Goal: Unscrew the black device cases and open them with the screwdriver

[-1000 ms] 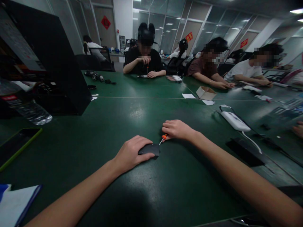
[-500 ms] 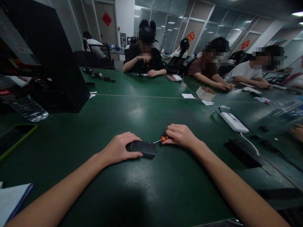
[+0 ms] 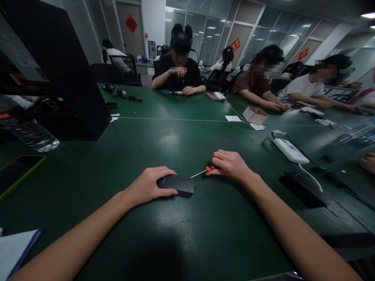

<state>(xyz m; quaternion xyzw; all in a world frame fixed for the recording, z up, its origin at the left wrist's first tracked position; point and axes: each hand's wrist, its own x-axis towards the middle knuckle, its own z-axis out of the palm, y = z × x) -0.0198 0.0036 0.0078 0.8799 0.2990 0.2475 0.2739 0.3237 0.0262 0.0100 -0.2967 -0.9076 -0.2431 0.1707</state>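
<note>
On the green table lies a small black box-shaped device; its exact kind is not clear. My left hand grips it from the left, thumb along the near side and fingers over the far side. A screwdriver with an orange and black handle and a thin metal shaft is held in my right hand, fingers closed round the handle. The shaft points left at the device's right end. Whether its tip touches or enters the device is too small to tell.
A tall black case and a plastic bottle stand at left, above a green-edged phone. At right are a white power strip and a black box. A cardboard box lies farther back. Several people sit across.
My right hand has drawn slightly right and up with the screwdriver, so more of the shaft shows. My left hand and the black device have hardly moved.
</note>
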